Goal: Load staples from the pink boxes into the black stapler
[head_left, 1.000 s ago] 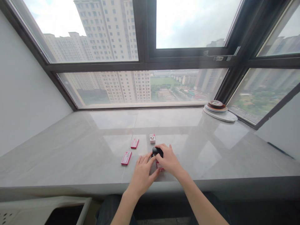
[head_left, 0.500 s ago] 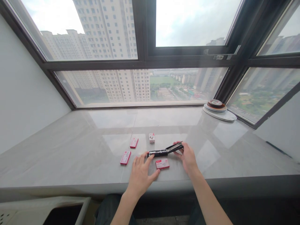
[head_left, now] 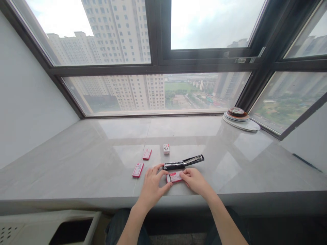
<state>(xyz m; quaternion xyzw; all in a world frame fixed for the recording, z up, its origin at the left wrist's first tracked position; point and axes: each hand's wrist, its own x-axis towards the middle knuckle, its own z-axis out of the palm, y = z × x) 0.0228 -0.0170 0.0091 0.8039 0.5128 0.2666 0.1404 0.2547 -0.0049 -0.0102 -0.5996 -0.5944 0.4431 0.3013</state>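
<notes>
A small red-and-white staple box (head_left: 175,176) lies at the front of the sill. My right hand (head_left: 195,182) pinches its right end between thumb and fingers. My left hand (head_left: 154,183) holds the left end, thumb at the near side and index finger at the far side. A pale inner part shows at that left end, so the box looks slid partly open. Just behind it rests a black stapler (head_left: 174,165), unfolded, its upper arm (head_left: 194,160) slanting up to the right. Neither hand grips the stapler; my left fingertips are close to its left end.
Two flat pink boxes (head_left: 138,170) (head_left: 147,154) lie to the left. Farther back stands a small white carton (head_left: 166,149). Stacked plates (head_left: 240,120) sit in the right corner by the window. The sill (head_left: 76,170) ends at a front edge above my legs.
My right hand has let go of the stapler's raised arm and moved left and nearer to grip the staple box. My left hand has closed on the box's left end. The stapler stays unfolded.
</notes>
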